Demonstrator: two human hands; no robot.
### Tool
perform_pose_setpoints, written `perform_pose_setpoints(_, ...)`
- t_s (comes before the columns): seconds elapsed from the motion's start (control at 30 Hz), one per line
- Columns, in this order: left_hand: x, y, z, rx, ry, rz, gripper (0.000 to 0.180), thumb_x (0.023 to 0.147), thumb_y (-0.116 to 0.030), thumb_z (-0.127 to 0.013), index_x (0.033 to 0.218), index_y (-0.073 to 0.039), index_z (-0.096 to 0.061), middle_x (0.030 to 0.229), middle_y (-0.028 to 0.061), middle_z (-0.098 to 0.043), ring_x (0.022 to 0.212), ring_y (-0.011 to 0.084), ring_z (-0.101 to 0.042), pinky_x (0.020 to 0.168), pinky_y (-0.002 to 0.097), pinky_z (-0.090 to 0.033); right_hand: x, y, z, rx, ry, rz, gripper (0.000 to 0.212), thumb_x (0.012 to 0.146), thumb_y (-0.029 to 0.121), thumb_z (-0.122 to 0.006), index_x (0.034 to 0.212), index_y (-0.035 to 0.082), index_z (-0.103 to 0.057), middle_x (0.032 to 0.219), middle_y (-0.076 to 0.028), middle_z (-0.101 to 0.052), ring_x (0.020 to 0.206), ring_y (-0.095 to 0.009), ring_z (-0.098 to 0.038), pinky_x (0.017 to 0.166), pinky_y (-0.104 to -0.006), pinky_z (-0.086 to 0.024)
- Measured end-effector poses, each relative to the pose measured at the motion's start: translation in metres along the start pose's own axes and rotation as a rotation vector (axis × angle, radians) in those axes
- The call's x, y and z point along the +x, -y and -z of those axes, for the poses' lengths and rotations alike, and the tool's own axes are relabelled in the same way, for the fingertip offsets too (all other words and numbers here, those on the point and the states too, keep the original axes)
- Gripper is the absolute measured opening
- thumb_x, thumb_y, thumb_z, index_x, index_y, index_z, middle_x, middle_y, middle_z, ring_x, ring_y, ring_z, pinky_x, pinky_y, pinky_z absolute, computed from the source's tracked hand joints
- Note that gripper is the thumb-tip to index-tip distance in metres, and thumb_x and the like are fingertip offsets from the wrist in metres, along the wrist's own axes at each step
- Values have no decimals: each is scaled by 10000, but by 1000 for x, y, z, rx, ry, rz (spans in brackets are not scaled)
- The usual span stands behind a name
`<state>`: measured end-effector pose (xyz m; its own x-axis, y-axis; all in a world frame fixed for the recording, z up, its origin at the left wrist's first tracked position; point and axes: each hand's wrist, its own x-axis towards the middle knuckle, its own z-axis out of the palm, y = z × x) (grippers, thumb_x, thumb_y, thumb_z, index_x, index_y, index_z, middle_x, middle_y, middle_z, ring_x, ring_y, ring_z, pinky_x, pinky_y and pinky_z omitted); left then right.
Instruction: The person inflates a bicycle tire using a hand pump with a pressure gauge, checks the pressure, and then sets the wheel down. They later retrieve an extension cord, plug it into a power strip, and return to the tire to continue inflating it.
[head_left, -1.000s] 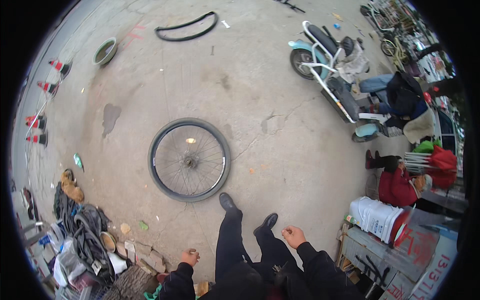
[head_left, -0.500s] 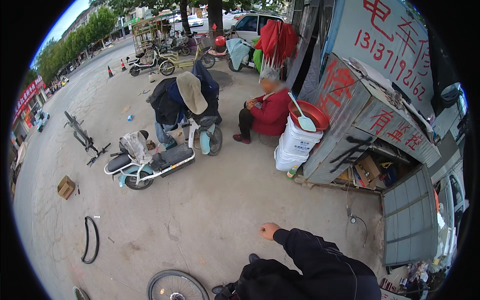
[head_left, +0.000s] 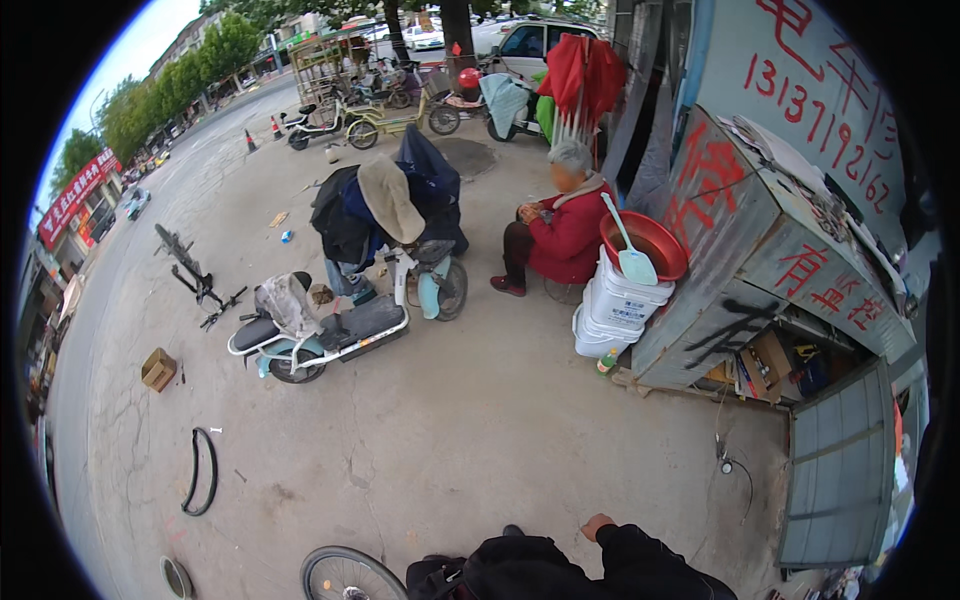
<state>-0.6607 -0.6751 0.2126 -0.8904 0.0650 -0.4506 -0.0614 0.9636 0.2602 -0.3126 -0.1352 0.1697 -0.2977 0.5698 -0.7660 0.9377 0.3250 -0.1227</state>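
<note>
My right hand, at the end of a black sleeve, hangs over the concrete low in the view. Its fingers look curled in, and nothing sticks out of them. My left hand is out of sight. On the ground left of my legs lies a bicycle wheel with a black tyre, cut off by the lower edge. Farther left is a loose black tyre or tube, with a small wrench near it. A pressure gauge with a hose rests on the ground to the right of my hand.
An electric scooter stands ahead. A wheel-less bicycle frame and a cardboard box are at left. A person in red sits beside stacked white buckets. At right, a metal cabinet has its door swung out.
The view has turned, so the surroundings sit farther right and mostly lower. My right hand and sleeve appear lower and farther right, and less of the wheel shows.
</note>
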Motion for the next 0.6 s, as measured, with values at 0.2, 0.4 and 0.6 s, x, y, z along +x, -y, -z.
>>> perform_pose_setpoints(0.2, 8, 18, 24, 29, -148, 48, 451, 856, -426, -667, 758, 7, -741, 789, 256, -708, 816, 429, -708, 773, 529, -558, 70, 144, 14, 196, -37, 168, 313, 915, 294, -649, 877, 9, -773, 781, -93, -763, 758, -251, -740, 756, -402, -582)
perform_pose_setpoints(0.4, 94, 11, 59, -81, -49, 229, 390, 833, -258, -714, 1130, -6, -732, 824, 209, -739, 841, 369, -745, 789, 476, -593, 145, 250, 39, 135, -153, 286, 306, 922, 254, -652, 874, -29, -758, 769, -111, -761, 710, -236, -745, 710, -368, -594)
perform_pose_setpoints(0.6, 235, 29, 162, -74, 25, 247, 449, 857, -263, -682, 1270, -89, -709, 1170, 245, -718, 1113, 400, -683, 968, 485, -546, 153, 396, 71, 39, -124, 216, 293, 892, 253, -666, 809, -15, -753, 719, -115, -744, 697, -233, -739, 698, -384, -588)
